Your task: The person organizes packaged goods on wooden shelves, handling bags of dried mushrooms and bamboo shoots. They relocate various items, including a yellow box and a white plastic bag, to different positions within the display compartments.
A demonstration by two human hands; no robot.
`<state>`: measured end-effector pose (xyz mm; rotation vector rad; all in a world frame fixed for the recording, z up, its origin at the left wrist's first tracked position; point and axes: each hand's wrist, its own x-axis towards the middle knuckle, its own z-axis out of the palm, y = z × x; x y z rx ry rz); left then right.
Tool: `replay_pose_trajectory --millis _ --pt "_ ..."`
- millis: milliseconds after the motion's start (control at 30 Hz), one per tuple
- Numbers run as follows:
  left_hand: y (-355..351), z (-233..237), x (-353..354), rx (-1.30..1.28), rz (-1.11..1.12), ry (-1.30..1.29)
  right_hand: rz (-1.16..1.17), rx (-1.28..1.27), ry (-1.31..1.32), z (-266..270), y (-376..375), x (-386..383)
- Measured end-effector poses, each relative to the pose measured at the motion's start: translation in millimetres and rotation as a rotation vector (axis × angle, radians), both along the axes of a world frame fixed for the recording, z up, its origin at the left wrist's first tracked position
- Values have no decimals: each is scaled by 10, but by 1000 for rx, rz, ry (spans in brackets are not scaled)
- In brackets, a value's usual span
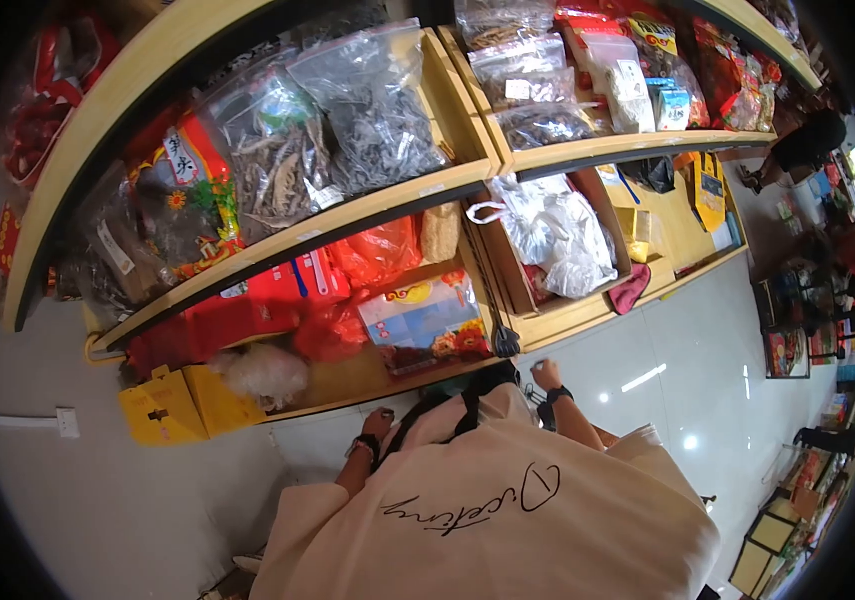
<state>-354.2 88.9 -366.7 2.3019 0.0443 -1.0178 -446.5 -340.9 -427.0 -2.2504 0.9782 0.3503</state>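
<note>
My left hand (380, 422) hangs low beside my body, a dark band on its wrist. Its fingers look loosely curled, and nothing shows in them. Closest to it are the lower shelf edge and a box with a blue and floral print (426, 322). On the other side, my right hand (547, 375) is held low with the fingers curled in, and I see nothing in it. A black band circles that wrist too. A small black bundle (506, 341) at the shelf front is near this hand, apart from it.
Wooden shelving (538, 155) curves ahead, its upper tier holding several bags of dried goods (373, 125). Below are a cardboard box (603, 215) with white plastic bags (560, 240), red bags (378, 250) and yellow gift bags (163, 408). Tiled floor (668, 400) lies right; another person stands far right.
</note>
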Motion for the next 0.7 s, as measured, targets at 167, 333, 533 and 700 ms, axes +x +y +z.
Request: replay_pose_trajectory --millis 167,333,533,700 --pt "445 -61 -278 16 121 47 -70 209 120 -319 345 -89" --pt "863 -168 -520 17 225 116 146 120 74 -240 755 248" --pt "1141 -364 -528 -103 303 153 408 216 -40 -131 1198 644" --pt "1111 -449 -408 -174 314 70 344 284 -57 271 1313 430"
